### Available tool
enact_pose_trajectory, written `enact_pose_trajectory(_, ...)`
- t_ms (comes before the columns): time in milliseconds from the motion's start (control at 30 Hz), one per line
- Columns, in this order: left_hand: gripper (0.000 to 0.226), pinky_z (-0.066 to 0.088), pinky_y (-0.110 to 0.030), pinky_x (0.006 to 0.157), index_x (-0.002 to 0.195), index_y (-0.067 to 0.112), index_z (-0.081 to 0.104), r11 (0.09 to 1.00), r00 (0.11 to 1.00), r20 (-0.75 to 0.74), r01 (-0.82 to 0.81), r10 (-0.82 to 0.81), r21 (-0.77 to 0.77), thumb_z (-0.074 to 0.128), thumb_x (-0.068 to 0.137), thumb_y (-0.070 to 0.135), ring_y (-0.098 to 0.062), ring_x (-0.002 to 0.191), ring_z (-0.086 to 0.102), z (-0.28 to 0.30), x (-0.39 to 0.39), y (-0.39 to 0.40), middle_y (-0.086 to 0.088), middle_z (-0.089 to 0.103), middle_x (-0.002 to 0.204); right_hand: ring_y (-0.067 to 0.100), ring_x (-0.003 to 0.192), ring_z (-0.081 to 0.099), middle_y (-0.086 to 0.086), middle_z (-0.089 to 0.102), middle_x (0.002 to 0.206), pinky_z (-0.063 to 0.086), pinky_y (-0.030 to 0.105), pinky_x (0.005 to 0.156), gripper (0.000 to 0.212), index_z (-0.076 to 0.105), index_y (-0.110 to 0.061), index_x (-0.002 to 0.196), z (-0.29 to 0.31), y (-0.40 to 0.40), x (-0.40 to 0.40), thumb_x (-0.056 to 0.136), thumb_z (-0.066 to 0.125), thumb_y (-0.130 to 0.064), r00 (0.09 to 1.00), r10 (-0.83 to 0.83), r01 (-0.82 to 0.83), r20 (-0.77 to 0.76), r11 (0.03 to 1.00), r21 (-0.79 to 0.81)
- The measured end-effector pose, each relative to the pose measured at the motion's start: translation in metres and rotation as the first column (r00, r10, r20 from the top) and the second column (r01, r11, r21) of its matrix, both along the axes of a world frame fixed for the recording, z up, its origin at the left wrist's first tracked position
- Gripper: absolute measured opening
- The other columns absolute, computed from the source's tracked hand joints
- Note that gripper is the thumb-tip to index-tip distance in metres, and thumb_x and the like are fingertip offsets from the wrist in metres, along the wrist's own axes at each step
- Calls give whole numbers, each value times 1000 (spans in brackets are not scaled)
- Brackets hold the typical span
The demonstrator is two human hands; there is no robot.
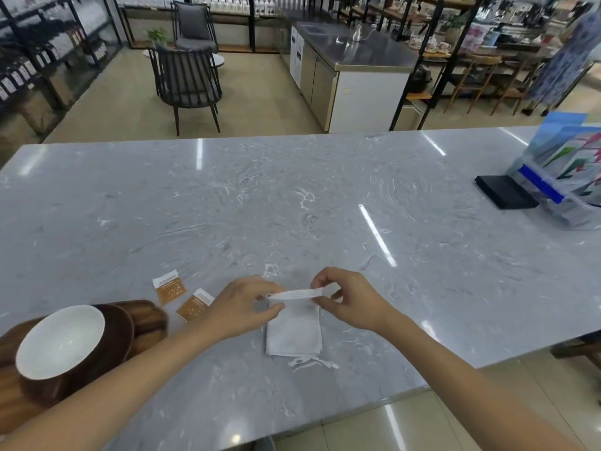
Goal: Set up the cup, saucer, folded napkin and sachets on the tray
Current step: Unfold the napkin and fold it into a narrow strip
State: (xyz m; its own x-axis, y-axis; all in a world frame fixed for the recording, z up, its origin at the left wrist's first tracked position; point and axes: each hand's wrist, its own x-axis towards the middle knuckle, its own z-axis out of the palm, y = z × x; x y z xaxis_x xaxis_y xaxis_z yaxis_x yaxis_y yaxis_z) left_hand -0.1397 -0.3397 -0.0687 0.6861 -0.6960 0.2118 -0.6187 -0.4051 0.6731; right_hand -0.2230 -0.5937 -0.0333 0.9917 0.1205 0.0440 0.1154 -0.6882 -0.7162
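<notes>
Two hands fold a soft white cloth napkin (294, 330) on the grey marble tabletop (292, 206).
Left hand (242, 307) and right hand (349, 299) each keep a closed pinch grip on the limp raised edge's corners.

A grey marble-patterned table (292, 196) is carrying every item. A white napkin (294, 333) is lying flat near the front edge, its far edge raised off the surface. Two orange-and-white sachets (169, 289) (195, 304) are lying just left of it, close together. A wooden tray (153, 323) is sitting at the left front corner. A black flat box (505, 192) and a clear brochure holder (566, 190) are standing at the far right, touching each other.
</notes>
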Motion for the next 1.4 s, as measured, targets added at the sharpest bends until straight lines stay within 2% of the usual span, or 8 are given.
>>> enact_pose_trajectory(267, 33, 63, -31, 83, 117, 25, 75, 976, 946, 284, 104, -156, 189, 63, 89, 37, -12, 113, 68, -41, -62, 23, 10, 73, 122, 16, 115, 62, -7, 65, 127, 58, 32, 77, 22, 67, -21, 108, -63, 18, -75, 89, 67, -32, 991, 30, 0, 128, 973, -229)
enact_pose_trajectory(433, 40, 50, -36, 107, 133, 21, 63, 957, 930, 325, 79, -172, 280, 50, 99, 37, -8, 135, 52, -59, -76, 29, 10, 60, 140, 10, 125, 57, -10, 59, 142, 54, 24, 93, 25, 67, -22, 117, -84, 23, -98, 97, 64, -37, 982, 26, 7, 187, 985, -173)
enact_pose_trajectory(633, 37, 42, -36, 113, 124, 21, 71, 977, 948, 300, 46, -110, 210, 50, 98, 36, -13, 124, 62, -41, -63, 15, 6, 68, 132, 16, 127, 55, -4, 62, 139, 48, 37, 103, 25, 68, -19, 120, -79, 29, -85, 104, 51, -29, 965, -52, 108, 256, 971, -212)
enact_pose_trajectory(733, 59, 23, -44, 124, 152, 11, 40, 918, 957, 275, -24, -94, 396, 29, 103, 42, -21, 151, 28, -34, -59, -8, -4, 33, 162, 21, 147, 37, 3, 43, 158, 36, 38, 119, 52, 47, -13, 148, -75, 47, -61, 107, 30, -40, 972, -128, 191, 198, 921, -340)
enact_pose_trajectory(833, 72, -3, -42, 127, 159, 10, -3, 799, 964, 240, -56, -113, 599, 6, 101, 51, -18, 154, -15, -45, -59, -15, -2, -13, 167, 20, 156, 9, 3, 13, 168, 17, 41, 127, 62, 16, -13, 160, -87, 55, -48, 108, 20, -45, 990, -121, 141, 73, 868, -476)
enact_pose_trajectory(1033, 74, -9, -38, 124, 156, 13, -16, 770, 969, 214, -42, -125, 637, -3, 97, 56, -14, 152, -24, -59, -55, -9, -2, -22, 166, 14, 156, -6, -3, 2, 169, 6, 44, 128, 63, 3, -17, 161, -103, 49, -49, 106, 11, -47, 992, -126, 113, 17, 812, -572)
enact_pose_trajectory(1233, 74, -15, -47, 124, 158, 15, -12, 751, 989, 68, 56, -133, 658, 17, 102, 55, -12, 152, -22, -47, -45, -11, 2, -18, 167, 20, 156, -10, -6, 0, 170, -3, 46, 126, 69, 2, -21, 161, -94, 41, -42, 104, 23, -54, 992, -86, 24, -98, 861, -508)
enact_pose_trajectory(1400, 76, 12, -44, 116, 153, 29, 30, 827, 995, -93, 23, 35, 561, 64, 88, 47, -16, 150, 18, -20, -6, -15, 4, 31, 160, 27, 145, 28, -4, 37, 158, 26, 44, 118, 76, 31, -24, 155, -65, 13, -13, 92, 63, -50, 967, -40, -43, -250, 946, -320)
